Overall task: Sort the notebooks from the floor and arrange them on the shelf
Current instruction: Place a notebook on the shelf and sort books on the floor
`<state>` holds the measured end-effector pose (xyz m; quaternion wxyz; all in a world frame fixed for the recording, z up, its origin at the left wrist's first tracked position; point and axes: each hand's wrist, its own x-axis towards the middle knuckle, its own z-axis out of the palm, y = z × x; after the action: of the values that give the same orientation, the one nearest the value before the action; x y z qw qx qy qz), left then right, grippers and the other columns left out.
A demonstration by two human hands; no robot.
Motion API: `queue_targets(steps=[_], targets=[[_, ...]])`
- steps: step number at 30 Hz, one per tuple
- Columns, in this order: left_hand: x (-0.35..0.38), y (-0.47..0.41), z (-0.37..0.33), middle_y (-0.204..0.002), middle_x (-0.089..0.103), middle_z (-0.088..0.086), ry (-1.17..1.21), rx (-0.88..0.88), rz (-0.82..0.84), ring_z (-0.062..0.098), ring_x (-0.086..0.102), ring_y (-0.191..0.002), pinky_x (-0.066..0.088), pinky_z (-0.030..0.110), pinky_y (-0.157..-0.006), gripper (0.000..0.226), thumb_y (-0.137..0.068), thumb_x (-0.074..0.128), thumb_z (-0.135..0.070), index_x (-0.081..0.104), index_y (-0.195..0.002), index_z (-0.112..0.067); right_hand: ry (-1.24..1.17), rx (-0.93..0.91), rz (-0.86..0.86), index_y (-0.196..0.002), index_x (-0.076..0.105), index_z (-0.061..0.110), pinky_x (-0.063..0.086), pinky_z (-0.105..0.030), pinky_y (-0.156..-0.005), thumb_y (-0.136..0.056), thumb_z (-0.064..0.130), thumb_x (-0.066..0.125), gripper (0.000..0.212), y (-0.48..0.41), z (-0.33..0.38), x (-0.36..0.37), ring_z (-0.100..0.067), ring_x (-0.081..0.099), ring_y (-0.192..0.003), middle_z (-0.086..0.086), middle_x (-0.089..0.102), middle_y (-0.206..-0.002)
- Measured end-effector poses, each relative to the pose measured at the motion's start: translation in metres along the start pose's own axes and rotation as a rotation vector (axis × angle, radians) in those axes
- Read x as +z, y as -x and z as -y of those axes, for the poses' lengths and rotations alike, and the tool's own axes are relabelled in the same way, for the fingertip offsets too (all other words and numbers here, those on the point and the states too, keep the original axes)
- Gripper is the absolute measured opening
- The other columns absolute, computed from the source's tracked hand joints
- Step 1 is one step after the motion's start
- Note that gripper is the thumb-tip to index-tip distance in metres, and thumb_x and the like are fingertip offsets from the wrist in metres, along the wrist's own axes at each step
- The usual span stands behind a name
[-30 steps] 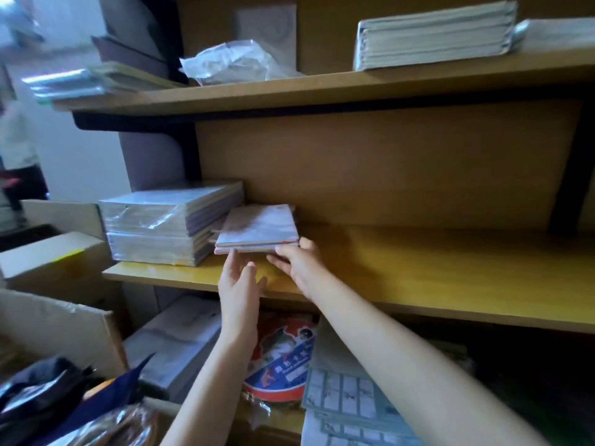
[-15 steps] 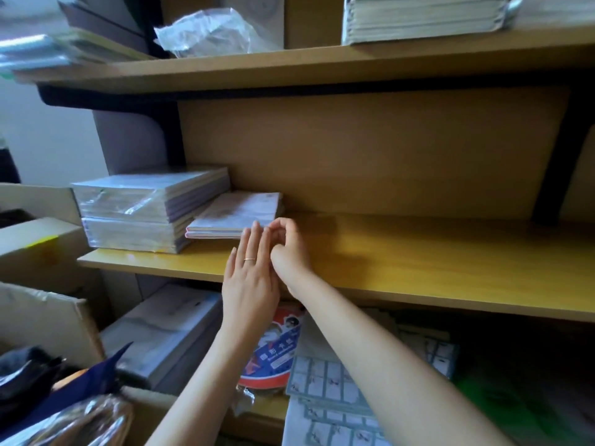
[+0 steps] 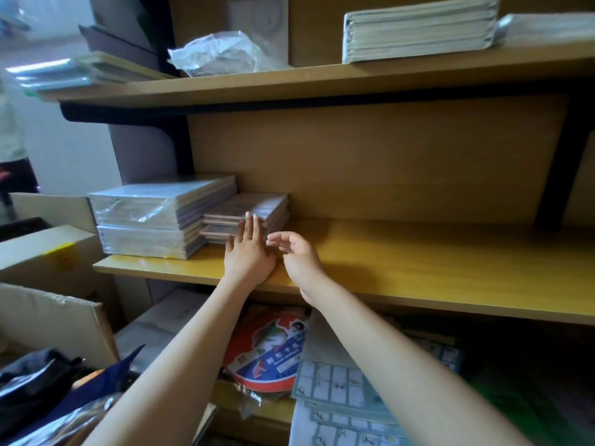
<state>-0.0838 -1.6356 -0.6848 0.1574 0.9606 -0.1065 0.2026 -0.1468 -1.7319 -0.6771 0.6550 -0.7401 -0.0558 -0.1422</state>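
Observation:
A small stack of pale notebooks (image 3: 254, 207) lies flat on the middle wooden shelf (image 3: 418, 265), pushed back against the rear panel and beside a taller plastic-wrapped pile of notebooks (image 3: 154, 220). My left hand (image 3: 248, 252), a ring on one finger, presses its straight fingers against the front edge of the small stack. Just to the right, my right hand (image 3: 296, 255) hovers over the shelf board with loosely curled fingers, holding nothing and apart from the stack.
The upper shelf (image 3: 322, 78) carries a crumpled plastic bag (image 3: 222, 53) and a stack of grey books (image 3: 418, 30). Cardboard boxes (image 3: 48, 252) stand at the left. Below the shelf lie a round red-and-blue package (image 3: 270, 349) and printed grid sheets (image 3: 347, 391).
The small notebook stack has slid back against the shelf's rear panel. My left hand followed it and still presses on its edge; my right hand let go and drew back to the right.

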Motion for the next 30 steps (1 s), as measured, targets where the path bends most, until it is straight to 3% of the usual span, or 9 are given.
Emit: queue_targets(steps=[6,9,13,17,20,22,23,27,30], targets=[[-0.001,0.036,-0.006,-0.159,0.004,0.007,0.071,0.02,-0.205,0.021,0.006,-0.146,0.016,0.038,-0.116,0.065,-0.09,0.041,-0.028,0.019,-0.149,-0.012,0.041,-0.148,-0.015,-0.08,0.064,0.014,0.048,-0.02,-0.069,-0.079,-0.013,0.032,0.042,0.029,-0.001,-0.011,-0.01,0.057,-0.071,0.001,0.063,-0.073],[0.016,0.077,-0.021,-0.147,0.038,0.011,0.299,0.226,-0.417,0.027,0.031,-0.138,0.026,0.043,-0.11,0.048,-0.082,0.036,-0.021,0.051,-0.126,-0.01,0.189,-0.316,-0.05,-0.067,0.061,0.019,0.046,-0.018,-0.062,-0.08,-0.009,0.041,0.037,0.077,-0.015,-0.033,-0.005,0.055,-0.062,0.01,0.06,-0.063],[0.06,0.155,-0.04,-0.131,0.039,0.004,0.363,0.577,-0.363,0.021,0.036,-0.124,0.022,0.038,-0.109,0.038,-0.079,0.048,-0.015,0.048,-0.118,-0.015,0.42,-0.368,0.038,-0.061,0.059,0.018,0.04,-0.02,-0.055,-0.076,0.001,0.045,0.026,0.157,-0.059,-0.083,-0.008,0.054,-0.058,0.011,0.056,-0.06],[0.119,0.238,-0.031,-0.126,0.042,0.003,0.34,0.579,0.041,0.022,0.046,-0.113,0.041,0.036,-0.094,0.031,-0.085,0.045,-0.025,0.047,-0.115,-0.019,0.395,0.074,-0.083,-0.057,0.056,0.022,0.04,-0.022,-0.052,-0.076,-0.001,0.043,0.032,0.232,-0.142,-0.116,-0.008,0.055,-0.054,0.004,0.059,-0.057],[0.152,0.298,-0.011,-0.123,0.046,0.004,0.469,0.279,0.277,0.021,0.05,-0.11,0.041,0.028,-0.09,0.039,-0.088,0.041,-0.041,0.054,-0.114,-0.015,0.31,0.634,-0.172,-0.073,0.06,0.023,0.048,-0.033,-0.065,-0.082,-0.011,0.044,0.039,0.29,-0.216,-0.115,-0.017,0.058,-0.071,0.001,0.062,-0.072],[0.165,0.332,0.004,-0.121,0.049,0.013,0.474,0.044,0.383,0.023,0.05,-0.111,0.039,0.025,-0.087,0.045,-0.087,0.05,-0.044,0.057,-0.113,-0.009,0.375,0.891,-0.057,-0.099,0.058,0.017,0.049,-0.037,-0.083,-0.085,0.002,0.054,0.021,0.322,-0.239,-0.112,-0.024,0.058,-0.094,-0.003,0.06,-0.094],[0.171,0.344,0.011,-0.119,0.051,0.017,0.41,-0.024,0.436,0.027,0.051,-0.11,0.042,0.029,-0.087,0.045,-0.085,0.058,-0.042,0.057,-0.113,-0.006,0.399,0.993,0.004,-0.109,0.053,0.017,0.047,-0.034,-0.086,-0.085,0.009,0.057,0.026,0.331,-0.24,-0.112,-0.025,0.056,-0.103,-0.004,0.058,-0.103],[0.186,0.372,0.021,-0.116,0.053,0.017,0.382,-0.311,0.658,0.033,0.051,-0.111,0.042,0.035,-0.09,0.055,-0.081,0.069,-0.037,0.049,-0.119,-0.002,0.197,1.225,0.07,-0.129,0.045,0.016,0.047,-0.028,-0.076,-0.079,0.022,0.061,0.053,0.342,-0.238,-0.113,-0.023,0.051,-0.113,-0.009,0.051,-0.127],[0.185,0.382,0.009,-0.121,0.052,0.016,0.38,-0.378,0.671,0.031,0.048,-0.115,0.04,0.033,-0.092,0.056,-0.083,0.066,-0.04,0.046,-0.121,-0.005,0.142,1.255,0.092,-0.121,0.056,0.013,0.045,-0.025,-0.066,-0.075,0.023,0.061,0.048,0.339,-0.239,-0.113,-0.02,0.056,-0.103,-0.009,0.06,-0.117]])
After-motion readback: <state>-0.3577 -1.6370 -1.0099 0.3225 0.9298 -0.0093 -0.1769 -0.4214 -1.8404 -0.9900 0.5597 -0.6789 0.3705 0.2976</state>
